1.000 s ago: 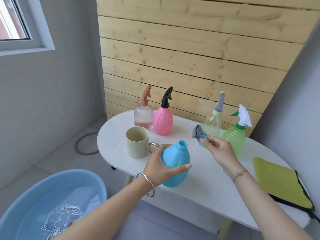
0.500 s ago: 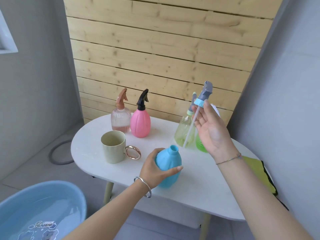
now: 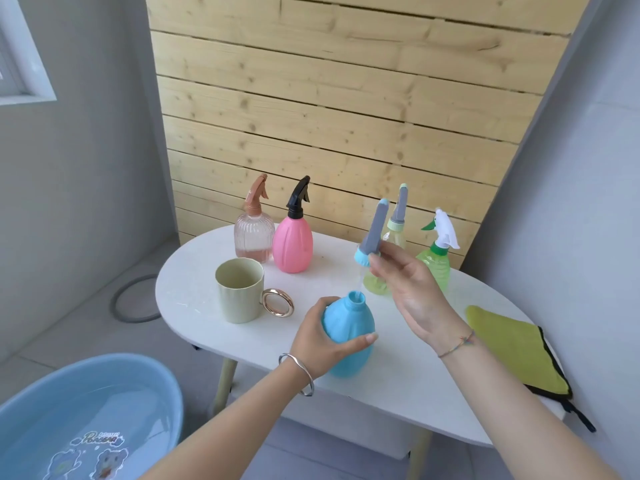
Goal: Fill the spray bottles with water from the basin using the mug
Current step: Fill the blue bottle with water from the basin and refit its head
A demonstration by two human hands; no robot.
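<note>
- The blue spray bottle (image 3: 349,337) stands upright on the white bench (image 3: 381,403) near its front edge, long axis vertical and open neck pointing up.
- The left hand (image 3: 318,344) wraps the bottle's body from the left, thumb across the front.
- Above the neck, the right hand (image 3: 412,292) pinches the grey spray head (image 3: 372,233) just above its blue collar. The head's long axis is nearly upright and leans a little right, nozzle end up.
- Its thin dip tube (image 3: 359,280) runs down to the bottle's mouth; whether the tip is inside cannot be told.
- Left of the blue bottle, apart from it, stands a pale mug (image 3: 239,289), with its gold ring handle turned toward the bottle.
- Behind the mug are a pink bottle (image 3: 292,244) and a clear ribbed bottle (image 3: 254,237), side by side.
- Behind the blue bottle, the right hand partly hides a yellowish bottle (image 3: 398,216); a green bottle (image 3: 437,268) stands just beside that one.
- To the blue bottle's right, a yellow-green cloth (image 3: 512,348) lies at the bench end.
- Lower left of the blue bottle, the blue basin (image 3: 152,370) sits on the floor with water in it.
</note>
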